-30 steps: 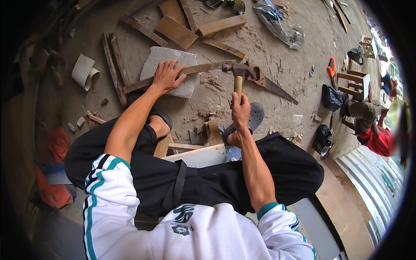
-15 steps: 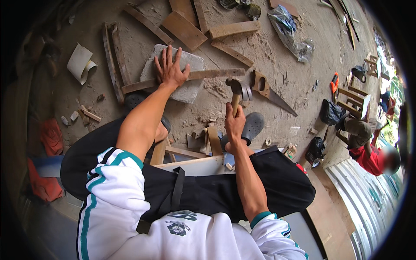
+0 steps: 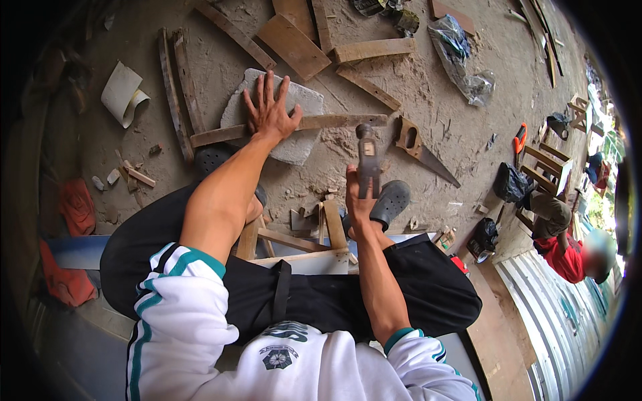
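My left hand (image 3: 271, 113) presses down with its fingers spread, its heel by a long narrow wooden strip (image 3: 341, 121) and its fingers over a flat pale concrete slab (image 3: 294, 148). The strip lies across the slab and sticks out past it on both sides. In my right hand (image 3: 362, 200) is a claw hammer (image 3: 368, 157), raised above the ground to the right of the slab, its head facing up toward me. The handle is mostly hidden behind the head and fingers. A handsaw (image 3: 424, 154) with a wooden grip lies on the ground right of the hammer.
Wooden boards (image 3: 294, 47) and strips lie scattered beyond the slab. Plastic wrapping (image 3: 461, 67) is at the far right, a curled white sheet (image 3: 124, 95) at the left. Wood pieces (image 3: 294, 240) sit between my feet. Another person (image 3: 562, 257) in red is at the right, near a wooden stool (image 3: 545, 167).
The hammer has tipped back toward me, its head now upright in front of my right hand. My left hand stays on the strip and slab. The view has shifted slightly.
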Demonstrator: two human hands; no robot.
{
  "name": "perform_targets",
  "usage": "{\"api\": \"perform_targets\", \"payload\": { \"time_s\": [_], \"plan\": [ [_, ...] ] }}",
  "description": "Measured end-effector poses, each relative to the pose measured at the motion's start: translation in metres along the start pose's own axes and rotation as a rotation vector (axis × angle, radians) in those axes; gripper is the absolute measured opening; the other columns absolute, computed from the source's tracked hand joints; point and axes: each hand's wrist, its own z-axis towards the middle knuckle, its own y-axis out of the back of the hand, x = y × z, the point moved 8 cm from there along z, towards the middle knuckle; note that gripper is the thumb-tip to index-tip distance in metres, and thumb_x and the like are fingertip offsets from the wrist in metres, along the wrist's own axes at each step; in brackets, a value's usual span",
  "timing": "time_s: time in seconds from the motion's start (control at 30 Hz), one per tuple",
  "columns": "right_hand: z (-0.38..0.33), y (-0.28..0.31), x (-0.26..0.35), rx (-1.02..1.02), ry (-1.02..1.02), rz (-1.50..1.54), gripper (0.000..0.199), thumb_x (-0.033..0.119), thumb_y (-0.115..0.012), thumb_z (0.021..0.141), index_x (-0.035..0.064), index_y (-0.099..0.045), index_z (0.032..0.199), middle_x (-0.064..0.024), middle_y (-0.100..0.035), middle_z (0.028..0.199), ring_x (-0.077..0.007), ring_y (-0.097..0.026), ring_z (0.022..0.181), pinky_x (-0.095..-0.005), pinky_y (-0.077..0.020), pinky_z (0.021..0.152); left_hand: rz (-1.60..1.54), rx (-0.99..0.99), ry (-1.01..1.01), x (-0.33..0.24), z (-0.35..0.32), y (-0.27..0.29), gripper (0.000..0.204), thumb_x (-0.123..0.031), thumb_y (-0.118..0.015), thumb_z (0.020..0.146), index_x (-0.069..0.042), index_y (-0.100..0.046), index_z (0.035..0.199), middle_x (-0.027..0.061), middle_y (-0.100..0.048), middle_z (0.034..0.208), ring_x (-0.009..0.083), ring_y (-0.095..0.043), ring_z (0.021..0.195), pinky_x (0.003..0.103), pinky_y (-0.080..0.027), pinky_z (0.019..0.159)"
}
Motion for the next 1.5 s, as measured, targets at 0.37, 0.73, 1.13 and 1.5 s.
{"api": "perform_targets", "payload": {
  "time_s": [0.37,0.73,1.13,1.5],
  "plan": [
    [-0.003,-0.006,-0.026,-0.004,0.133,0.043,0.028,0.024,-0.066,0.082,0.0024,-0.049,0.074,-0.0135,-0.041,0.058,-0.0166,-0.040,0.053,-0.0331,-0.0381,0.051,0.000,0.010,-0.008,-0.001,-0.001,-0.003,0.079,-0.047,-0.057,0.085,-0.023,-0.032,0.156,0.0130,-0.012,0.166,0.0333,-0.007,0.153,0.064,0.003,0.117],
    [0.019,0.029,-0.077,-0.228,-0.187,0.229,0.023,0.020,-0.069,0.086,0.0016,-0.061,0.074,-0.0074,-0.052,0.060,-0.0151,-0.047,0.055,-0.0333,-0.0414,0.054,-0.027,-0.011,-0.040,0.001,0.000,-0.004,0.077,-0.047,-0.055,0.087,-0.023,-0.031,0.156,0.0123,-0.012,0.166,0.0369,-0.005,0.153,0.064,0.006,0.117],
    [0.021,0.017,-0.058,-0.137,-0.102,-0.108,0.014,0.017,-0.063,0.080,0.0036,-0.060,0.082,-0.0256,-0.058,0.070,-0.0456,-0.059,0.064,-0.0437,-0.0465,0.058,-0.017,-0.014,-0.052,-0.002,-0.005,-0.005,0.078,-0.047,-0.054,0.088,-0.025,-0.028,0.157,0.0113,-0.013,0.166,0.0372,-0.005,0.153,0.064,0.006,0.117],
    [0.020,-0.019,-0.078,0.128,-0.058,-0.489,0.018,0.024,-0.068,0.079,0.0075,-0.062,0.084,-0.0233,-0.065,0.077,-0.0445,-0.064,0.071,-0.0495,-0.0480,0.060,-0.035,-0.056,-0.047,-0.004,0.003,0.001,0.076,-0.047,-0.054,0.088,-0.025,-0.030,0.157,0.0102,-0.013,0.166,0.0367,-0.006,0.153,0.066,0.006,0.116]
  ]
}}
